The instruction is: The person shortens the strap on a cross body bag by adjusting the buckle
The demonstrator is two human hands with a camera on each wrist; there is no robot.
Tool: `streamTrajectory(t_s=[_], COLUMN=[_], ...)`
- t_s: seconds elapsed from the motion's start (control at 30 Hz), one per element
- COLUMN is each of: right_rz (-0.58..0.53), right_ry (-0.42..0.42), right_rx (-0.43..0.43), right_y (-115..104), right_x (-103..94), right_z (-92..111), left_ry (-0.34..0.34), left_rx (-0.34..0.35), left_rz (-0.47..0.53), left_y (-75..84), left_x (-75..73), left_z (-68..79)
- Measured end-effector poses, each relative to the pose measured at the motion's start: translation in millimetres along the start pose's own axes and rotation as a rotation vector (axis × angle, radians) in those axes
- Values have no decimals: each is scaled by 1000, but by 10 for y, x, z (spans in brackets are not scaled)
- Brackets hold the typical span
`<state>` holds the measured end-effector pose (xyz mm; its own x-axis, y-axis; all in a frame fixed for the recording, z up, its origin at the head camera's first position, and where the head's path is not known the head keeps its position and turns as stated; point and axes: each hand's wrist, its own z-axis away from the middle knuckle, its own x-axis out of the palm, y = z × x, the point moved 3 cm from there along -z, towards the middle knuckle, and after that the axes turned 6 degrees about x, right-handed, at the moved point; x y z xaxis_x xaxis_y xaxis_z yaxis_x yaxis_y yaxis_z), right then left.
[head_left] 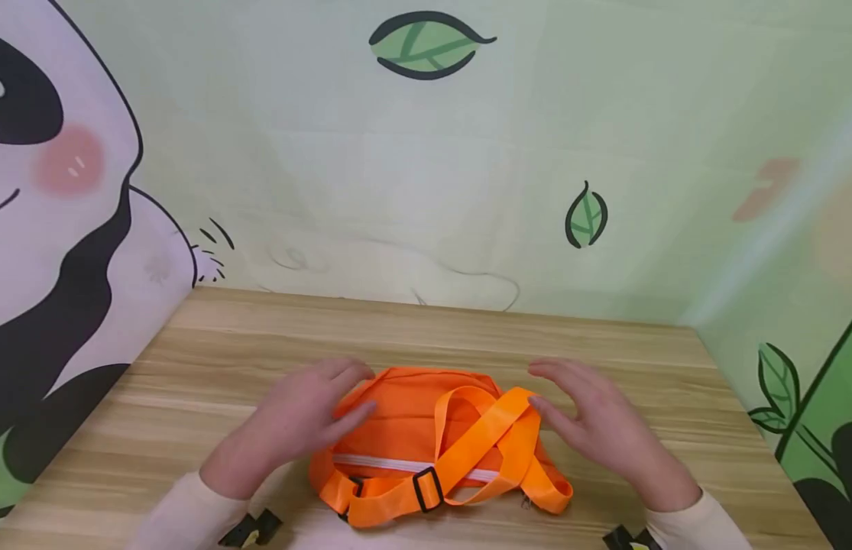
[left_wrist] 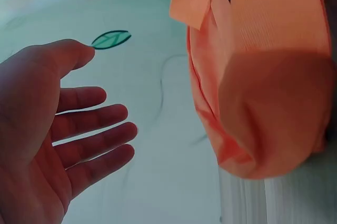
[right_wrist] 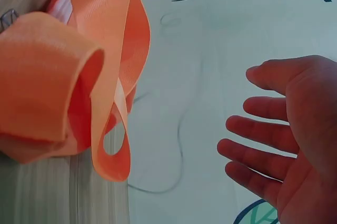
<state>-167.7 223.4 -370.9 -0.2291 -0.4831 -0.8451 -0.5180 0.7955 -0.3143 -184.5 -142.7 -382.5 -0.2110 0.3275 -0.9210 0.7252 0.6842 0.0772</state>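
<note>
An orange waist bag (head_left: pixel 405 401) lies on the wooden table with its strap (head_left: pixel 477 447) looped over the front. A white zipper (head_left: pixel 391 463) crosses the bag, and a black slider buckle (head_left: pixel 428 490) sits on the strap. My left hand (head_left: pixel 298 416) is at the bag's left side, fingers spread and relaxed. On the opposite side my right hand (head_left: pixel 604 424) hovers beside the strap loops, thumb and fingers apart. Both wrist views show the left palm (left_wrist: pixel 31 145) and right palm (right_wrist: pixel 310 145) with nothing in them, apart from the bag.
The wooden table (head_left: pixel 212 359) ends at a printed backdrop (head_left: pixel 295 191) with leaves and a panda (head_left: pixel 75 252) on the left. Black wrist mounts (head_left: pixel 252 528) show at both sleeves. Side panels of the backdrop flank the table left and right.
</note>
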Motion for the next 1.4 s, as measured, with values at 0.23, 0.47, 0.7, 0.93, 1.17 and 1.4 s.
streamTrajectory(t_s=[0.23, 0.47, 0.7, 0.93, 1.17, 1.4], right_rz=[-48, -100, -110, -110, -155, -147], right_ry=[-55, -93, -171, -141, -169, -319], right_rx=[-22, -97, -135, -259, -287, -212], right_y=[-58, -135, -226, -297, -347, -365], right_x=[29, 95, 222, 362, 488, 613], right_z=[-35, -69, -75, -39, -5, 70], left_ry=[-20, 2, -21, -72, -100, -112], left_rx=[37, 141, 218, 229, 223, 242], left_rz=[27, 35, 64, 98, 117, 140], left_y=[94, 222, 335, 428, 516, 626], left_x=[7, 52, 149, 236, 250, 325], left_z=[-9, -4, 9, 34, 50, 95])
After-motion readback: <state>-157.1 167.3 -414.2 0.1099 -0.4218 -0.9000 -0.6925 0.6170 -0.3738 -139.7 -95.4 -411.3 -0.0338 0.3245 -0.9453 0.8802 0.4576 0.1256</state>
